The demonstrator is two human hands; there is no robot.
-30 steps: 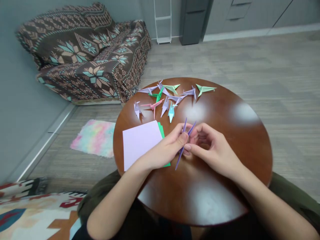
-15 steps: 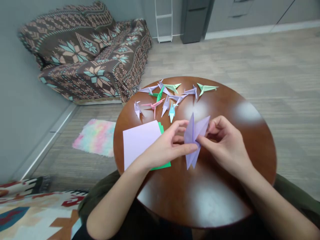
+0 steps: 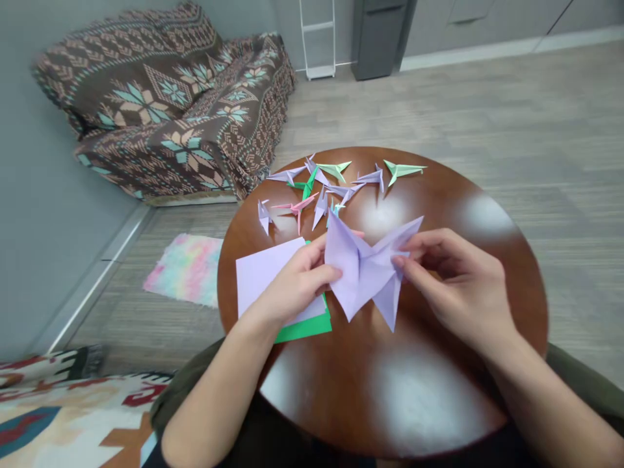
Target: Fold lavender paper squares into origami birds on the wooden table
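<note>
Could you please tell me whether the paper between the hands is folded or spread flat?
Folded, though partly open: the purple paper shows creases and pointed corners, held between the left hand and right hand.

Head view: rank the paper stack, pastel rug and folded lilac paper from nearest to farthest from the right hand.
1. Folded lilac paper: pinched in the right hand.
2. Paper stack: on the table, left.
3. Pastel rug: on floor, farther left.

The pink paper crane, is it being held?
No, the pink paper crane rests on the table; the left hand and right hand hold folded lilac paper.
</note>
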